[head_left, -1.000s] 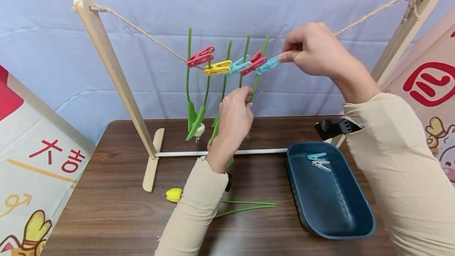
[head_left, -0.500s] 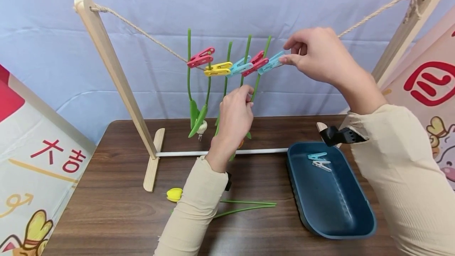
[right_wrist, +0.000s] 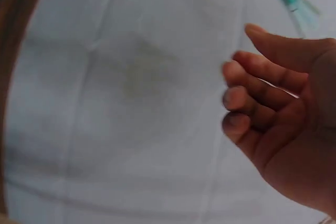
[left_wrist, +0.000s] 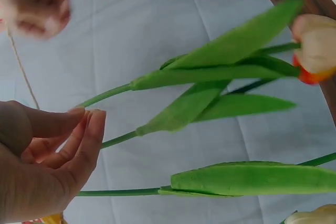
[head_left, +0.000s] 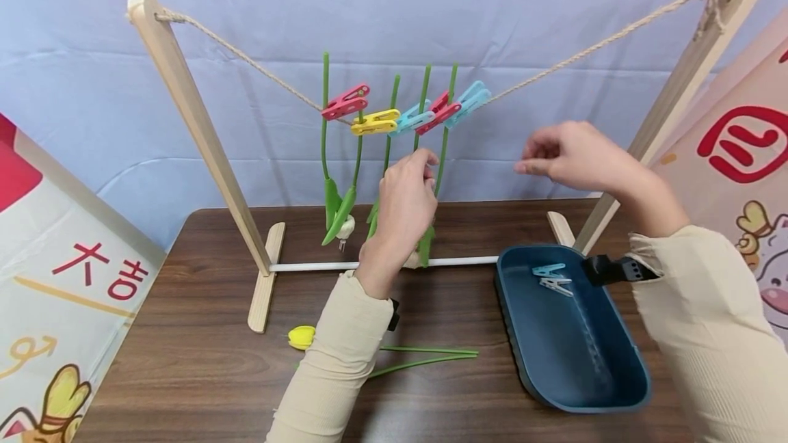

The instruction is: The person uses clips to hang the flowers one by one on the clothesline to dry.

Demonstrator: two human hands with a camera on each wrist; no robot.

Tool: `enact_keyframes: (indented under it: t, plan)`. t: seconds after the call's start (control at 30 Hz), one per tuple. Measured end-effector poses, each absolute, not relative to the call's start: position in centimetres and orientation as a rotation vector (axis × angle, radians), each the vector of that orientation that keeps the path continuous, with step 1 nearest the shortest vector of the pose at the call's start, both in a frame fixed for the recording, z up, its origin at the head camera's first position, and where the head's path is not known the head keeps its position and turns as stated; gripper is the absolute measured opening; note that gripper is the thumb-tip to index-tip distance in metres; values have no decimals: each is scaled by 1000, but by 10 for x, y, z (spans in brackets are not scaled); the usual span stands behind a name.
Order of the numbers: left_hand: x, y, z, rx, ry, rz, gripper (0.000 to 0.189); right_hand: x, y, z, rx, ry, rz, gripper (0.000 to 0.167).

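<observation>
Post (head_left: 191, 128), pale wood, stands in a flat foot (head_left: 266, 282) on the table (head_left: 185, 361). A rope (head_left: 246, 57) extends from its top and sags toward the middle. A white rod (head_left: 314, 266) runs low from the foot to the right. In front of it, a yellow bloom (head_left: 301, 337) lies on the table, left of the forearm.

Five clothespins sit along the sag, each at an inverted flower's green stem: first red clothespin (head_left: 346, 102), yellow clothespin (head_left: 375, 122), first blue clothespin (head_left: 411, 119), second red clothespin (head_left: 439, 113), second blue clothespin (head_left: 469, 104). The left hand (head_left: 408, 200) is below the middle clothespins; its thumb and fingertips pinch the rightmost stem (head_left: 444, 156) of the row. A neighbouring stem passes behind the fingers.

Two loose green stems (head_left: 431, 357) lie on the table near the left sleeve. The dark blue tub (head_left: 566, 347) rests to their right and contains a loose blue clothespin (head_left: 549, 270) and a whitish clothespin (head_left: 556, 286). The right hand (head_left: 581, 156) is released, fingers loosely bent, in the air right of the row and apart from it. The right post (head_left: 667, 115) carries the rope's knotted end.
</observation>
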State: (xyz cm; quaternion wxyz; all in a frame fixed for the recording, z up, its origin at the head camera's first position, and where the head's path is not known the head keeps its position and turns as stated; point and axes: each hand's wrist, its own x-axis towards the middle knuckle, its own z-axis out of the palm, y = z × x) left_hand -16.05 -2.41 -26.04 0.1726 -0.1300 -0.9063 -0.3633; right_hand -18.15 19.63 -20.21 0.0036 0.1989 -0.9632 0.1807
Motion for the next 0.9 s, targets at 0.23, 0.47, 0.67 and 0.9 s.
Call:
enact_keyframes:
  t: [0.23, 0.47, 0.67, 0.9]
  plan:
    - [-159, -27, -264, -356, -2621, -1011, 16, -185, 234, -250, 595, -3286, 678, 12]
    - [-154, -31, -279, -347, -2659, -983, 15, -182, 266, -308, 544, -3400, 819, 9]
    - [-149, -36, -297, -344, -2706, -973, 14, -175, 287, -353, 467, -3441, 857, 11]
    - [-143, -44, -315, -345, -2753, -980, 11, -162, 298, -386, 369, -3428, 869, 16]
